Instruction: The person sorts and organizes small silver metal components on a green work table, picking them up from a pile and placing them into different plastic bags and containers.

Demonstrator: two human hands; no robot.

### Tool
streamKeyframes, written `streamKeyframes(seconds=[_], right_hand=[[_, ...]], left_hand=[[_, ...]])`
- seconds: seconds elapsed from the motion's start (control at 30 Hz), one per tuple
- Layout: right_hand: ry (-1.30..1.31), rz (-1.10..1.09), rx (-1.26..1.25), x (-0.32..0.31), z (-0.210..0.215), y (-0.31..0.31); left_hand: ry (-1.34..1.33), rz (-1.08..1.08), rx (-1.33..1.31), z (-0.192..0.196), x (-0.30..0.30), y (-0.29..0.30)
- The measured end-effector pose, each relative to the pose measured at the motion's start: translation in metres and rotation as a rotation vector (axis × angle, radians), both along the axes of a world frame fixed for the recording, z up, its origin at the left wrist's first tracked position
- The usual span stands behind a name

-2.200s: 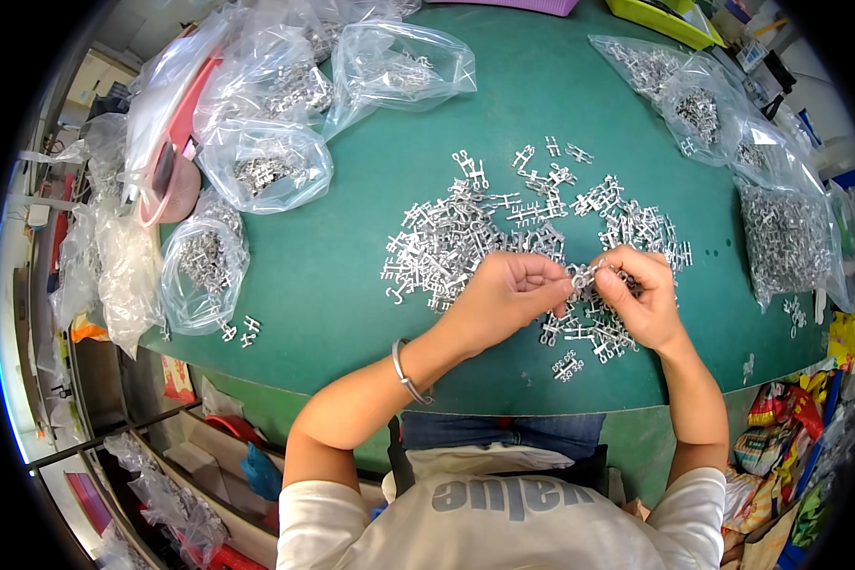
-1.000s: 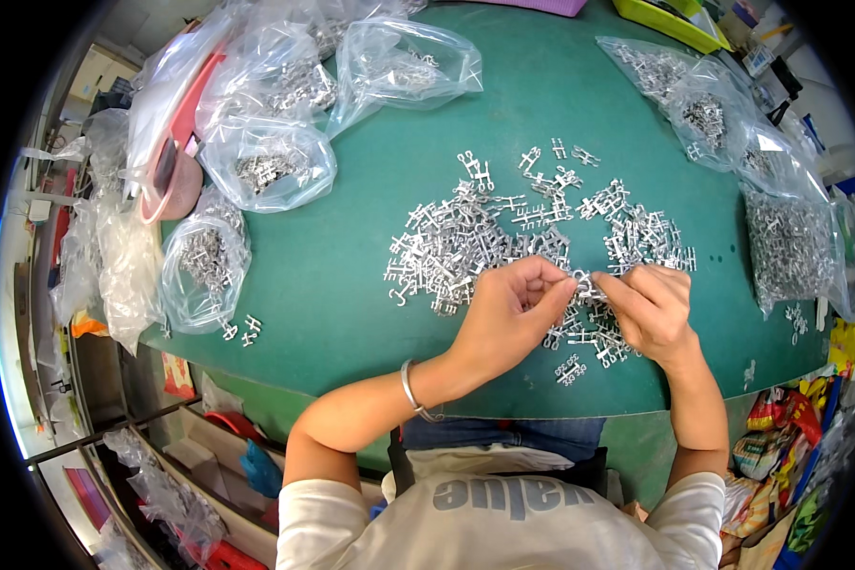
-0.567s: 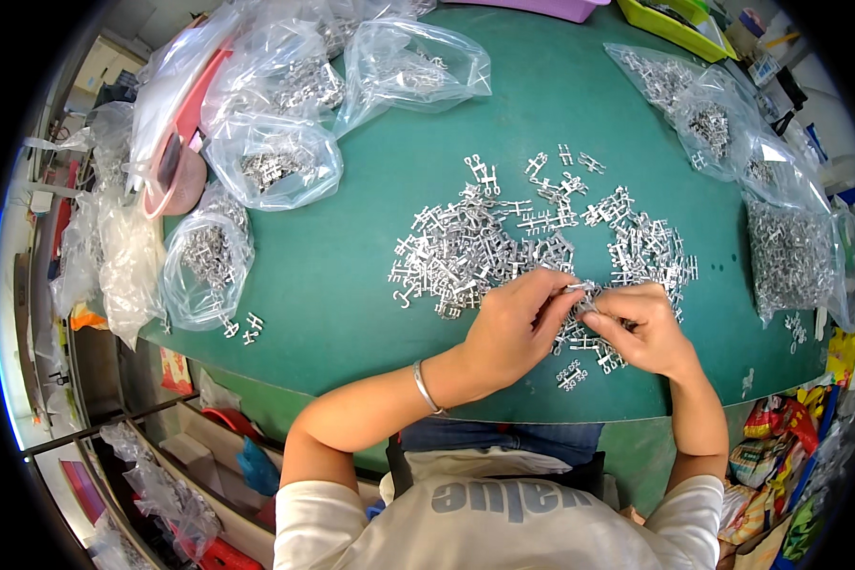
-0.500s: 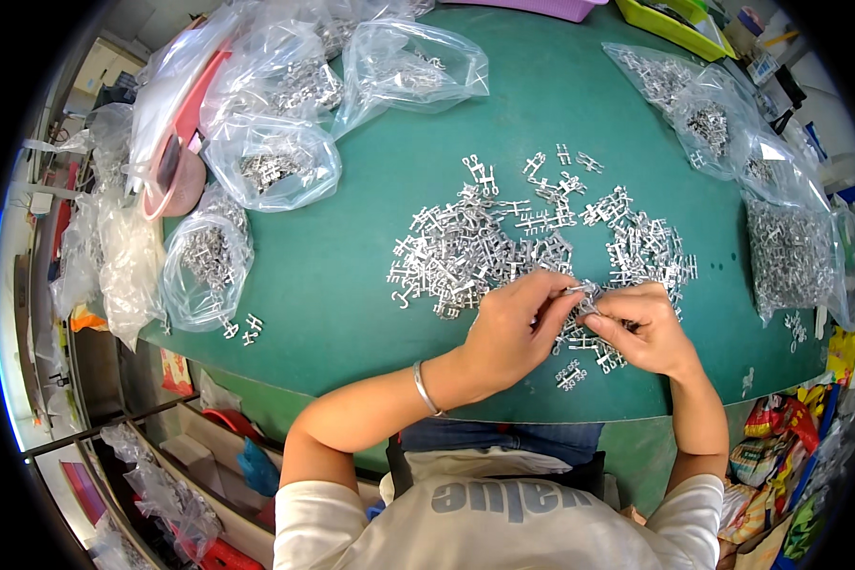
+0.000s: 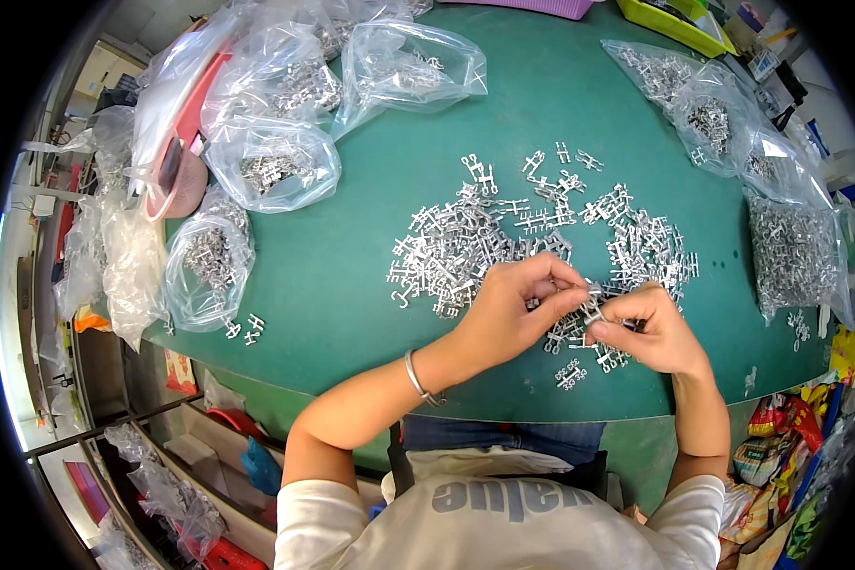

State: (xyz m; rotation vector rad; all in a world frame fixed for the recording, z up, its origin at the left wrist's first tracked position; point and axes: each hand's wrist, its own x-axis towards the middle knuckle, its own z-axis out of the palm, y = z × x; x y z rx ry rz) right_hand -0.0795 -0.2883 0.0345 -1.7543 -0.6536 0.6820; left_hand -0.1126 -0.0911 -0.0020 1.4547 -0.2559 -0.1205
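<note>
A small silver metal part (image 5: 592, 306) is held between my hands, just above the table. My right hand (image 5: 657, 332) pinches it between thumb and fingers. At its upper left, the thumb and fingertips of my left hand (image 5: 522, 306) close on its edge; the exact contact is too small to make out. Behind my left hand spreads a large heap of similar silver metal parts (image 5: 451, 252). Another pile (image 5: 648, 249) lies beyond my right hand. Below my fingers sits a small separate metal piece (image 5: 571, 374).
Clear plastic bags of metal parts (image 5: 274, 166) line the left side of the green table (image 5: 323, 285). More filled bags (image 5: 793, 252) stand at the right. A yellow-green tray (image 5: 679, 27) and a purple tray (image 5: 541, 8) sit at the far edge.
My left hand has shifted slightly up, and its fingers have lifted a little on the metal part. My right hand stays nearly in place, still pinching it.
</note>
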Motion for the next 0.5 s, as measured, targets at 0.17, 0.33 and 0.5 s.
streamKeyframes(seconds=[0.17,0.33,0.5], right_hand=[[0.538,-0.045,0.012,0.012,0.003,-0.010],[-0.054,-0.001,-0.198,-0.001,0.003,-0.003],[-0.667,-0.184,-0.237,-0.018,-0.007,0.016]], left_hand=[[0.416,-0.237,-0.165,0.010,0.008,0.010],[0.530,-0.316,-0.288,0.002,0.010,0.010],[0.072,0.076,0.142,-0.006,0.005,0.004]])
